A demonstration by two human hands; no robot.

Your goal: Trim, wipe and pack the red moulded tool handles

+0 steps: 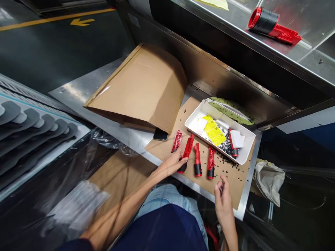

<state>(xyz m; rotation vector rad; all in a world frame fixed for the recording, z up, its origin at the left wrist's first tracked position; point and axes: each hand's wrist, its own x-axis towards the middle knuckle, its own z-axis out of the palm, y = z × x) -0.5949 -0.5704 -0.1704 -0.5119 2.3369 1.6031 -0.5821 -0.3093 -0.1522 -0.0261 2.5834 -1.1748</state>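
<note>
My left hand (171, 163) is at the front edge of the cardboard-covered shelf. Its thumb and fingers close around the lower end of a red and black plastic housing (187, 148). Just left of that lies another red housing (177, 138), its lower end partly hidden by my fingers. To the right are two similar pieces, a shorter housing (197, 158) and a longer housing (210, 162). My right hand (223, 198) hovers near the front right edge, fingers curled together. Something small and dark shows at its fingertips, too small to name.
A white tray (191, 120) holds small black pieces, yellow labels (214, 130) and a red housing. Loose black bits dot the cardboard (235, 188). A large carton (146, 83) and a phone (160, 135) lie left; a green pouch (230, 109) lies behind. Another housing (273, 26) rests above.
</note>
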